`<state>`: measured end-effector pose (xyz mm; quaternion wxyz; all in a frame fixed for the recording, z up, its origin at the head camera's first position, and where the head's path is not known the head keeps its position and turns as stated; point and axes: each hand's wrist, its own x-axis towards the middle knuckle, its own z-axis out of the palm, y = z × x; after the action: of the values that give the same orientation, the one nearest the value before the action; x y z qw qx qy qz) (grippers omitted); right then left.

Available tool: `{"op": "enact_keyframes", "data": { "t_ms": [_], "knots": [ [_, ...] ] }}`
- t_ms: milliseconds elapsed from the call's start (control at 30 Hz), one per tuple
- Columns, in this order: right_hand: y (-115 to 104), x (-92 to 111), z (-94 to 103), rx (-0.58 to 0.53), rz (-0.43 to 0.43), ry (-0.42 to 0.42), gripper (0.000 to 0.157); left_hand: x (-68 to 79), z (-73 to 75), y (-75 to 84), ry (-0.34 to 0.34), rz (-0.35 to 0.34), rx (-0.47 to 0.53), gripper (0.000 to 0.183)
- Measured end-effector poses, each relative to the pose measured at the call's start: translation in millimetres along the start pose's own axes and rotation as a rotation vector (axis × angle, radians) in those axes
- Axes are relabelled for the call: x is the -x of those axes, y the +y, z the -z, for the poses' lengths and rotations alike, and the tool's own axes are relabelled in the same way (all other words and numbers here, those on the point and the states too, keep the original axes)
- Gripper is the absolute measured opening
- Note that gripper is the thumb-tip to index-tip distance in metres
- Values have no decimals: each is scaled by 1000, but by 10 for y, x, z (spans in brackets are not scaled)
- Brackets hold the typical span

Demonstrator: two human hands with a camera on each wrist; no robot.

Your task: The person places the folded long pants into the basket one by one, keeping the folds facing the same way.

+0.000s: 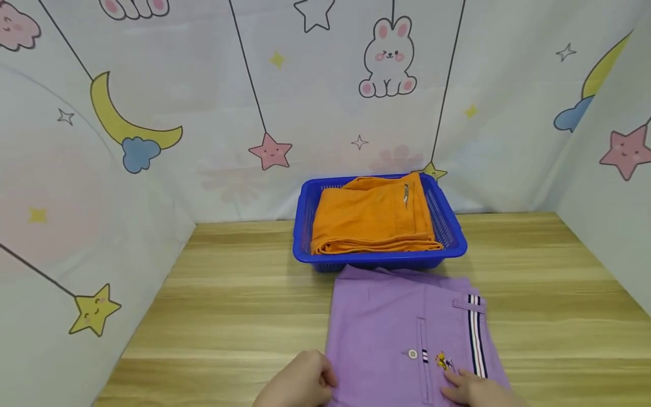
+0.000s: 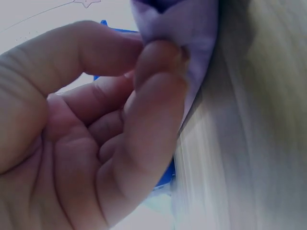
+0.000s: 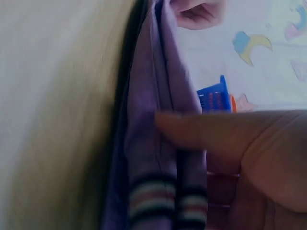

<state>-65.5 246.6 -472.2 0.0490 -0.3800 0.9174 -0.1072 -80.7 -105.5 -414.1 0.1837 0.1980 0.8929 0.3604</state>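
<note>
Folded purple trousers (image 1: pixel 376 322) lie on the wooden table, showing a buttoned pocket, a small embroidered figure and a striped band along the right edge. At their left edge my left hand (image 1: pixel 300 380) pinches the cloth between thumb and fingers; the left wrist view shows the pinched purple fabric (image 2: pixel 199 43) up close. My right hand (image 1: pixel 480 389) grips the near right part, fingers on top beside the embroidery. In the right wrist view its thumb (image 3: pixel 182 129) presses against the stacked fabric layers, above the striped bands.
Just behind the trousers stands a blue plastic basket (image 1: pixel 301 226) holding folded orange trousers (image 1: pixel 371 212). A white cloth backdrop (image 1: pixel 325 102) printed with cartoon stars, moons and a rabbit encloses the table (image 1: pixel 229 305) at the back and sides.
</note>
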Motion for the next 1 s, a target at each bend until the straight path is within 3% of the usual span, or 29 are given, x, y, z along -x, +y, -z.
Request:
{"op": "enact_keyframes", "data": {
  "t_ms": [200, 300, 433, 600, 767, 900, 1000],
  "knots": [
    [-128, -104, 403, -175, -119, -79, 31, -51, 20, 34, 17, -26, -94, 9],
    [-144, -160, 577, -287, -211, -138, 35, -117, 37, 54, 44, -21, -109, 16],
    [-94, -230, 735, -260, -176, -127, 46, -227, 74, 79, 107, -8, -131, 17],
    [33, -359, 835, -210, -83, -41, 53, -370, 106, 100, 199, 9, -151, 16],
    [207, -526, 858, -148, -110, 74, 47, -474, 91, 116, 242, 41, -130, 39],
    [388, -629, 843, -101, -166, 201, 39, -506, 59, 121, 253, 74, -62, 57],
    [535, -687, 838, -118, -189, 244, 38, -514, 37, 112, 253, 99, 10, 68]
  ]
}}
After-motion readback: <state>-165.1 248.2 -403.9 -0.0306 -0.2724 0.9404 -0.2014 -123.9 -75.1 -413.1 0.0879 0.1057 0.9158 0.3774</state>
